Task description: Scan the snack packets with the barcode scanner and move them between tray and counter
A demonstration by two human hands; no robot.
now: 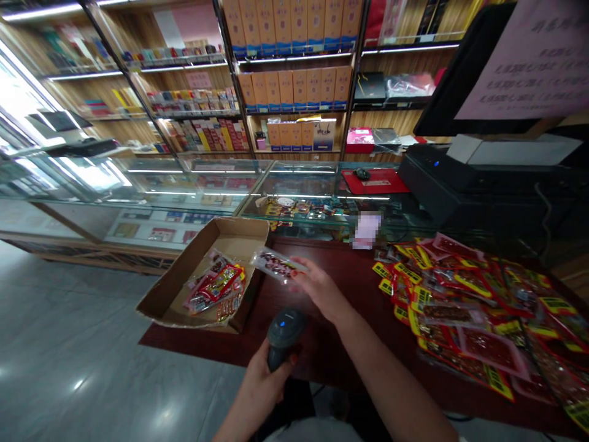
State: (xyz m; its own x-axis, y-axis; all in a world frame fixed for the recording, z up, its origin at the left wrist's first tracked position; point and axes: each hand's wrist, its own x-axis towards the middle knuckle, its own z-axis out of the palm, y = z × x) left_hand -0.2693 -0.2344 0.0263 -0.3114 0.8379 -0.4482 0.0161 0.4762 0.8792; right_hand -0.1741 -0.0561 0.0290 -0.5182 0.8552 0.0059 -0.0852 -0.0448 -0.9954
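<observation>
My left hand [271, 380] grips the handle of a dark barcode scanner [286, 328], whose blue light glows on top. Farther forward, my right hand [317, 285] pinches one end of a clear snack packet [278, 265] with dark red contents. The packet is held above the table near the right side of an open cardboard box [184, 264]. Several snack packets [216, 287] with red and yellow printing lie inside that box. To the right of my right arm spreads a large heap of snack packets [460, 301], many with yellow labels.
Beneath these things is a dark red-brown table [322, 350]. Behind it stands a glass display counter [197, 178], bearing a red mat [375, 181] with a mouse [362, 174]. A monitor [460, 67] looms at upper right. Boxed goods [294, 89] fill the back shelves.
</observation>
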